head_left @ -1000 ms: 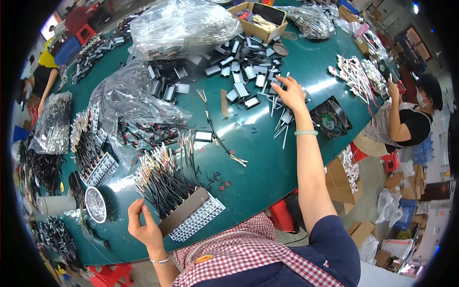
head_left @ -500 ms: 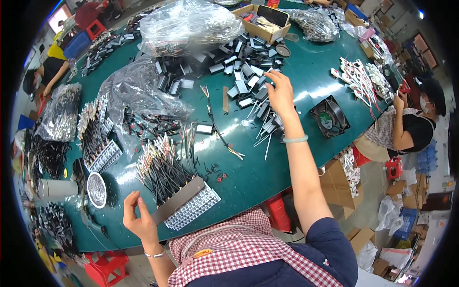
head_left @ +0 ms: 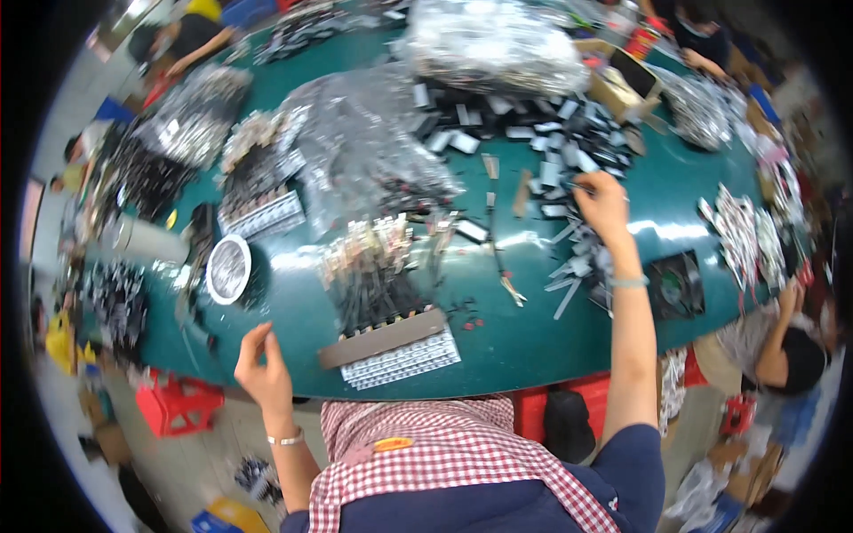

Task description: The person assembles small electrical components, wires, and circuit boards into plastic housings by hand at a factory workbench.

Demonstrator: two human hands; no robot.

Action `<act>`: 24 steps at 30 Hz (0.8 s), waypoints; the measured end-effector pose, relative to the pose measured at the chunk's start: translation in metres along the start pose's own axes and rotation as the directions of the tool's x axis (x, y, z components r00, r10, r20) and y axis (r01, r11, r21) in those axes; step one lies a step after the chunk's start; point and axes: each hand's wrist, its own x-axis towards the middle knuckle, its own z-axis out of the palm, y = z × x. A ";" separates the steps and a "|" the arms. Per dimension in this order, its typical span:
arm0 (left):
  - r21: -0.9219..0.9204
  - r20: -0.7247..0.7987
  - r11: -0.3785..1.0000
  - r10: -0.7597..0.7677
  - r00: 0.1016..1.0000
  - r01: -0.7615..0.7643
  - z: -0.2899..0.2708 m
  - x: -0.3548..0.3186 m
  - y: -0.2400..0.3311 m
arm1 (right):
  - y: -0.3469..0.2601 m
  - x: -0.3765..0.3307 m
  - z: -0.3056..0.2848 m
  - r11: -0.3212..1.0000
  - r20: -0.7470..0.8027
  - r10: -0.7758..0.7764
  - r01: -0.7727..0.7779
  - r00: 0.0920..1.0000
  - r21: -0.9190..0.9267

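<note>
My right hand (head_left: 602,206) reaches over the right part of a pile of small black rectangular casings (head_left: 551,160). Its fingers are bent together and point down; what lies between the fingertips is too blurred to make out. My left hand (head_left: 264,369) hovers by the table's near edge, fingers loosely curled, with nothing visible in it. Right of it, a brown flat bar (head_left: 382,339) lies across a white gridded rack (head_left: 404,362) and a bundle of black cables (head_left: 378,289) with pale ends. A single cable (head_left: 498,244) lies left of the right hand.
A black fan (head_left: 677,286) lies right of my right forearm. Clear plastic bags (head_left: 493,49) and an open carton (head_left: 622,93) stand at the back. A white bowl (head_left: 228,269) and a cylinder (head_left: 151,240) are at left. Co-workers sit around the green table (head_left: 524,346).
The whole view has turned, so the table's things sit farther right in the picture. My right hand's fingers have come together and dropped toward the casings. My left hand stays near the table edge.
</note>
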 end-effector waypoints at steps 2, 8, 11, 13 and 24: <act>-0.058 -0.015 0.998 0.012 1.000 -0.013 0.009 0.012 -0.003 | -0.006 -0.002 -0.010 0.982 -0.041 0.114 -0.106 0.993 0.155; -0.090 0.039 0.990 0.112 0.993 -0.108 0.036 0.038 0.013 | -0.011 -0.006 -0.031 0.941 -0.121 0.296 -0.268 0.947 0.206; -0.090 0.041 0.990 0.108 0.993 -0.104 0.043 0.039 0.008 | -0.019 0.006 -0.034 0.885 -0.320 0.390 -0.255 0.864 0.390; -0.063 0.067 0.994 0.094 0.993 -0.090 0.039 0.040 0.003 | -0.033 0.015 -0.047 0.797 -0.297 0.454 -0.234 0.840 0.557; -0.097 0.181 0.993 0.086 0.980 -0.069 0.062 0.052 0.015 | -0.084 -0.012 -0.112 0.972 -0.474 0.105 0.011 0.874 0.236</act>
